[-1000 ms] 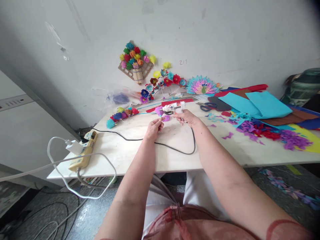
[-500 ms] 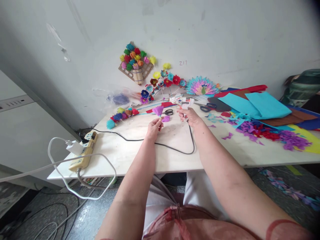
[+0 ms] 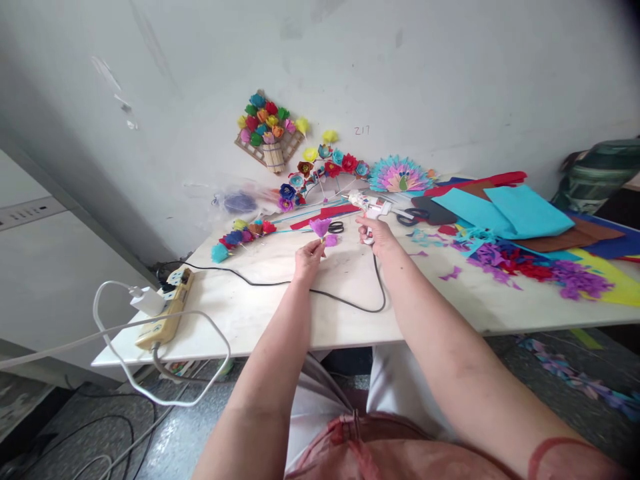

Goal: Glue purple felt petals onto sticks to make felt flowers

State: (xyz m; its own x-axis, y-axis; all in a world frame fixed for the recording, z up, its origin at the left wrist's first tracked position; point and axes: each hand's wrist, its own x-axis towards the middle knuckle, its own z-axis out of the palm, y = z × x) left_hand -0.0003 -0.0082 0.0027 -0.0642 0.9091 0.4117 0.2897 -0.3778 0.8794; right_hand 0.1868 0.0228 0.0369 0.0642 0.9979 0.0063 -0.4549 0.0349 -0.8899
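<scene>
Between the fingers of my left hand point(image 3: 309, 259) is the base of a purple paper flower point(image 3: 320, 227), its petals fanned out upward. My right hand point(image 3: 376, 233) is closed around the handle of a white hot glue gun point(image 3: 370, 204). The gun's nozzle points left and away from me, apart from the flower. A black cord point(image 3: 379, 280) hangs from its handle and loops across the table. Just beyond my left hand lie a purple paper piece point(image 3: 331, 240) and black-handled scissors point(image 3: 336, 228).
Finished paper flowers point(image 3: 245, 235) lie at the left, near a power strip point(image 3: 167, 313) with a white charger. Along the right are turquoise paper sheets point(image 3: 525, 210), purple and red scraps point(image 3: 530, 263) and blue-handled scissors point(image 3: 413, 216). A paper peacock point(image 3: 400, 175) leans against the wall.
The glue gun has tilted up a little in my right hand, its nozzle now higher and farther from the flower. The purple flower has moved slightly down and right. The view has shifted a little.
</scene>
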